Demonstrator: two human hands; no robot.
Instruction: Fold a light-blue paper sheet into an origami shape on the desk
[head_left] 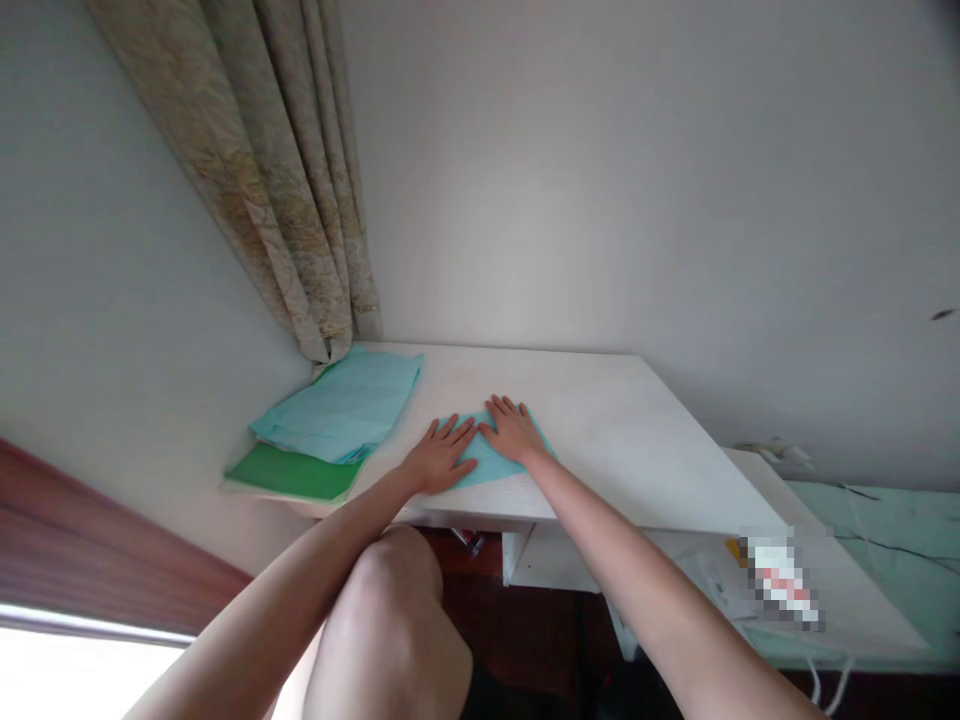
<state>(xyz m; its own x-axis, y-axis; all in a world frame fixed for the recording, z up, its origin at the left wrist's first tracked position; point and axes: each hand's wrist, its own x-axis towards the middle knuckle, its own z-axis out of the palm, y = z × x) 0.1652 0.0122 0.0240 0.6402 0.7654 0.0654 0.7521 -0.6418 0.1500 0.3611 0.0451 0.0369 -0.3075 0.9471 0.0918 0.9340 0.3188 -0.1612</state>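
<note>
A light-blue sheet (487, 462), thin like paper or cloth, lies flat near the front edge of the white desk (600, 430). On its left part rests my left hand (439, 457), palm down with fingers spread. My right hand (514, 430) presses flat on its upper right part, fingers apart and pointing away from me. Both hands partly cover the sheet, so I cannot tell whether it is folded. Neither hand grips anything.
A stack of similar light-blue sheets (345, 405) lies on a green sheet or board (296, 472) at the desk's left end. A patterned curtain (277, 180) hangs behind it. To the right are a lower shelf with papers (720, 580) and cables (900, 540).
</note>
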